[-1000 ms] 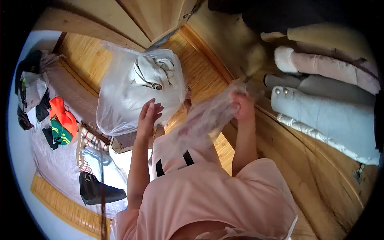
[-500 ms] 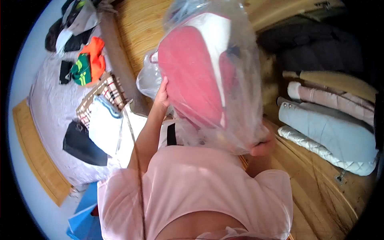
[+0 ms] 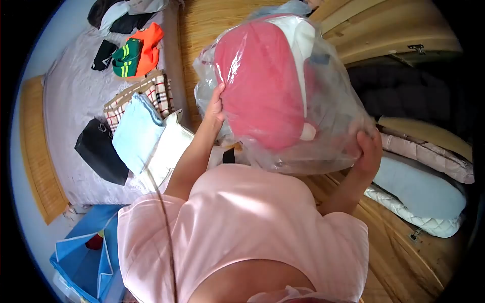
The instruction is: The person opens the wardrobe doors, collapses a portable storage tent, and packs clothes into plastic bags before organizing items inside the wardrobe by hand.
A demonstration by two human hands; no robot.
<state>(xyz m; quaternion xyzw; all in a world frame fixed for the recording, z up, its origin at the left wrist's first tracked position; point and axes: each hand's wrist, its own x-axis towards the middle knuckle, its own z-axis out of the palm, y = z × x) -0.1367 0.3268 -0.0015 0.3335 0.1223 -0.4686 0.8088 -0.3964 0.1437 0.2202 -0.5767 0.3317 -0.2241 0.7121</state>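
Observation:
A large clear plastic bag (image 3: 331, 93) is held up in front of my chest. Through the film shows a bulky, soft-looking pinkish-red and white item (image 3: 262, 86); its kind I cannot make out. My left hand (image 3: 217, 104) grips the bag's left side, thumb on top and the other fingers mostly hidden. At the lower right corner, my right hand (image 3: 370, 150) is closed on the plastic, fingers curled over the edge. Just below the bag, a white thing with a black strip (image 3: 229, 156) shows partly.
At left, a bed (image 3: 70, 126) carries folded light-blue cloth (image 3: 137, 134), a checked item (image 3: 159, 93), a black bag (image 3: 102, 151) and orange and green clothes (image 3: 148, 48). A blue bag (image 3: 81, 257) stands lower left. Right, an open wooden wardrobe (image 3: 399, 252) holds folded bedding (image 3: 419, 184).
The bag has shifted right and spread wider, its lower edge farther from my chest. My right hand has moved right and up with it. The view has turned, showing more of the blue bag.

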